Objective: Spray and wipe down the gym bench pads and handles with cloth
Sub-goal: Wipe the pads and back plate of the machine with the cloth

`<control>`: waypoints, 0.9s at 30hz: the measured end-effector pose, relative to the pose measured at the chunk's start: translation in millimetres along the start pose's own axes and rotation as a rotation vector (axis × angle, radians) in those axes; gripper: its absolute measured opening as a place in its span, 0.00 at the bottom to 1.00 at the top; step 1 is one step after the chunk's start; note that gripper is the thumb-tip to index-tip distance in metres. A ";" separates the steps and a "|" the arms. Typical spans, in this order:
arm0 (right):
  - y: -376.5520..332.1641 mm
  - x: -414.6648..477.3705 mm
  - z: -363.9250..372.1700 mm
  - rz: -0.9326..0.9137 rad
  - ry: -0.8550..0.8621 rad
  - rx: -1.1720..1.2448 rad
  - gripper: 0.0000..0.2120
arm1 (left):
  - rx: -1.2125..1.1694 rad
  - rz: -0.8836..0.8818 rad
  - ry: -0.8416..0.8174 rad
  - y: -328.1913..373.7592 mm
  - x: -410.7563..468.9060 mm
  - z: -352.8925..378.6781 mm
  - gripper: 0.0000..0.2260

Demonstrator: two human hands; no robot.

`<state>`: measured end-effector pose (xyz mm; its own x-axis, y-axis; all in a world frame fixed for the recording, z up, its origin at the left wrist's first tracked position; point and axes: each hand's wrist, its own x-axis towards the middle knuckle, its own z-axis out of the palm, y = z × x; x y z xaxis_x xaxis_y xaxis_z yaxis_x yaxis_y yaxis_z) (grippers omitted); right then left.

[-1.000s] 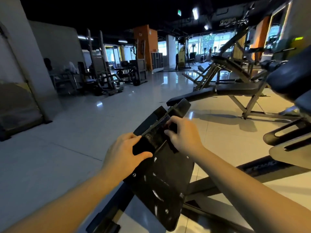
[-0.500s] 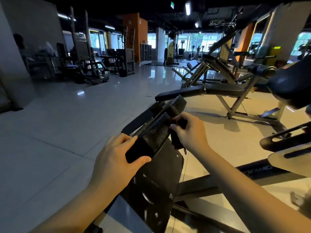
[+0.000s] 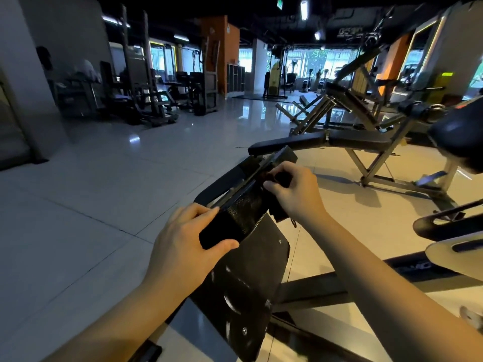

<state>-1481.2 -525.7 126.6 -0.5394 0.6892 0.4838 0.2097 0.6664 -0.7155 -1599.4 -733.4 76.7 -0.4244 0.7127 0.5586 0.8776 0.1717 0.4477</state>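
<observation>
A black textured handle pad runs diagonally up from a black metal plate on the machine in front of me. My left hand is wrapped around the pad's near end. Farther up the bar, my right hand presses a dark cloth against it, and a corner of the cloth hangs below the fingers. No spray bottle is in view.
A flat black bench on a metal frame stands just beyond the bar. A large black pad and a machine footplate sit at the right. Racks and machines line the far left, past glossy floor tiles.
My right hand with the cloth has slid a little farther up the bar, away from my left hand. My head view has swung left and back; the left hand keeps its grip.
</observation>
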 end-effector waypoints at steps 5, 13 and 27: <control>-32.6 -41.4 -8.9 -0.276 -0.247 0.027 0.09 | -0.001 -0.010 0.047 4.3 -0.6 -0.7 0.29; 35.9 21.8 -26.0 0.329 0.119 0.295 0.28 | -0.049 -0.027 0.059 8.6 -1.8 -1.5 0.25; -31.3 -1.6 -8.6 -0.075 -0.087 -0.006 0.13 | -0.034 0.003 0.048 5.9 0.4 -4.7 0.25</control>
<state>-1479.9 -545.2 152.6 -0.6226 0.6103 0.4898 0.1709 0.7169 -0.6759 -1595.5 -735.3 82.8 -0.4326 0.6797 0.5923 0.8712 0.1461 0.4686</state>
